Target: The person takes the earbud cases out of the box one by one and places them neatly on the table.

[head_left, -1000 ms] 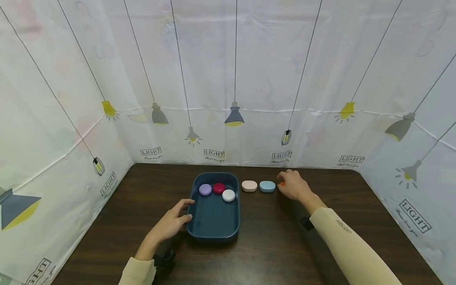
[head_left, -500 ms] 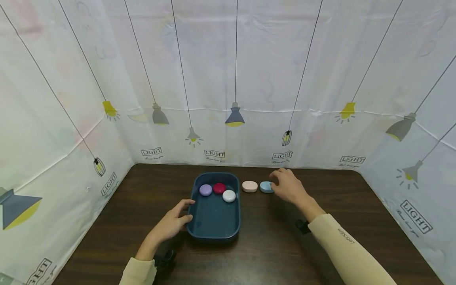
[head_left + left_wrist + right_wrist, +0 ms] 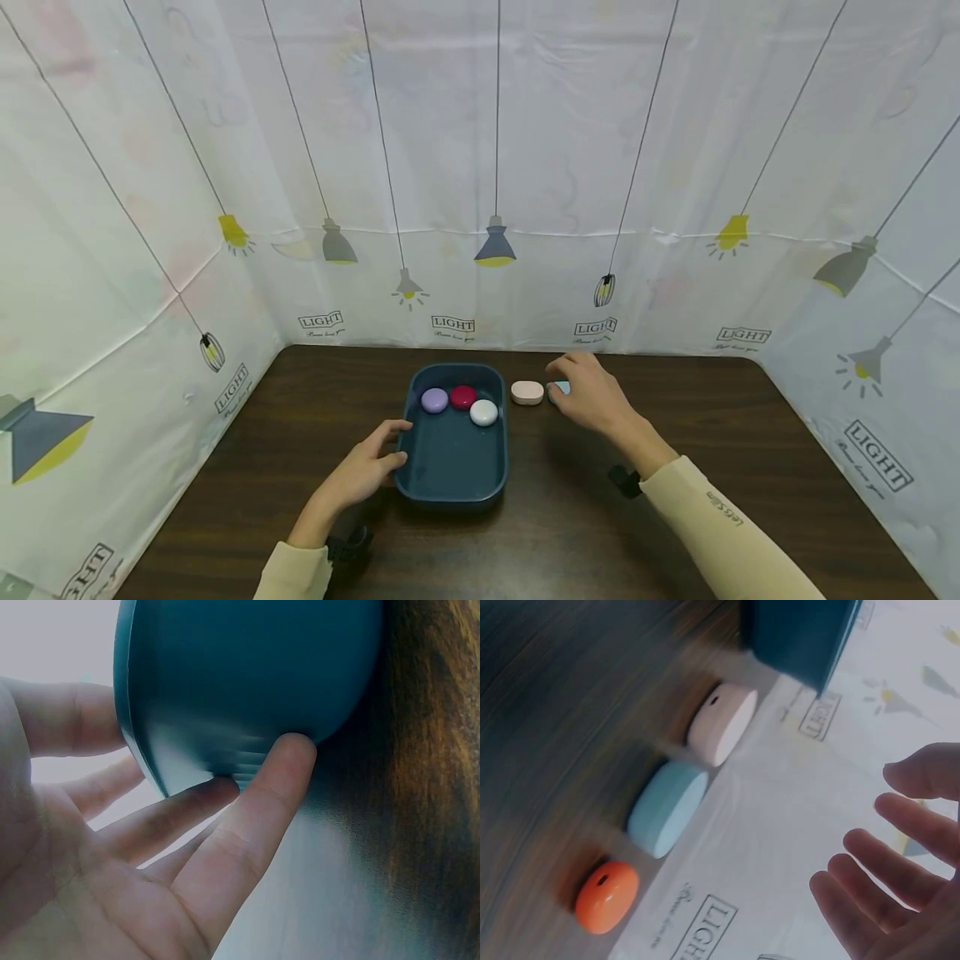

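Dark blue tray, rectangular with rounded corners, sits on the brown wood-grain counter, toward its far edge. Three glossy rounded pieces lie at the tray's far end: a purple piece to the left, a red piece just beside it, and a white piece nearest the right wall, slightly closer to the person. Contact between red and white: cannot tell.

To the right of the tray, a row of three more pieces stands on the counter. Pale pink piece is just beside the tray; light blue piece comes next; orange piece is outermost. Right wrist view shows gaps between all three, plus a small dark slot on both the pink and orange pieces. In the head view the orange piece is hidden by the right hand and the blue piece is partly covered.

Left hand: fingers extended, tips touching the tray's left wall and rim; grip loose, not clenched. Right hand: hovers at the row, fingers spread and gently bent; grip holds nothing.

Both arms wear cream sleeves, with a dark device at each wrist. White curtain, printed with hanging lamps and the word LIGHT, encloses the counter's back and sides
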`<act>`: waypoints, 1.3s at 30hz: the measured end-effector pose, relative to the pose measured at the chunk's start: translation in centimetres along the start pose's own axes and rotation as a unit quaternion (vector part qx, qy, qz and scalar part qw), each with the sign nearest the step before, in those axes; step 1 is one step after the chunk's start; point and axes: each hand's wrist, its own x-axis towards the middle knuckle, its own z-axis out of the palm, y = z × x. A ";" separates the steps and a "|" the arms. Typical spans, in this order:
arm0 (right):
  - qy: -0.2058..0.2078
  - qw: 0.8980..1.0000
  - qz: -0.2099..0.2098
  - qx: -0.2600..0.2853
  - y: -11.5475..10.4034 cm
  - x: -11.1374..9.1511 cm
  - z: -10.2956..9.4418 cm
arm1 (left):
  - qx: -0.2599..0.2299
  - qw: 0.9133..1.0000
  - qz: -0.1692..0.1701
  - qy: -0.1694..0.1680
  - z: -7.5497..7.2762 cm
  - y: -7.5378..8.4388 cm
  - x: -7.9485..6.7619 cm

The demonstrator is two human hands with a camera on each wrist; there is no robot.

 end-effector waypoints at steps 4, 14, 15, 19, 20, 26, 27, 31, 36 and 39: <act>0.008 1.000 -0.011 0.000 -0.9 0.1 0.0 | -0.003 1.000 0.002 0.000 0.0 0.0 0.0; -0.001 1.000 -0.029 0.001 -2.7 1.1 0.5 | 0.000 1.000 0.003 0.001 0.0 0.0 0.2; -0.002 1.000 -0.029 0.002 -3.0 1.2 0.5 | -0.001 1.000 0.002 0.001 0.1 -0.1 0.2; -0.006 1.000 -0.028 0.005 -3.9 1.4 0.6 | -0.005 1.000 -0.001 0.002 0.1 -0.1 0.2; -0.006 1.000 -0.030 0.008 -4.1 1.5 0.6 | -0.006 1.000 -0.002 0.003 0.1 -0.1 0.2; -0.006 0.999 -0.046 0.008 -5.3 2.0 0.9 | -0.009 1.000 -0.006 0.010 0.2 -0.1 0.1; -0.007 0.999 -0.048 0.006 -5.5 2.2 0.9 | -0.008 1.000 -0.008 0.011 0.2 -0.1 0.0; -0.010 0.998 -0.060 0.001 -6.3 2.6 1.0 | -0.007 1.000 -0.016 0.013 0.3 0.2 0.0; -0.025 0.998 -0.063 -0.004 -7.4 3.2 1.2 | -0.005 1.000 -0.007 0.010 0.2 0.3 -0.2; -0.043 0.998 -0.056 -0.003 -7.9 3.7 1.4 | -0.002 1.000 -0.004 0.008 0.1 0.1 -0.1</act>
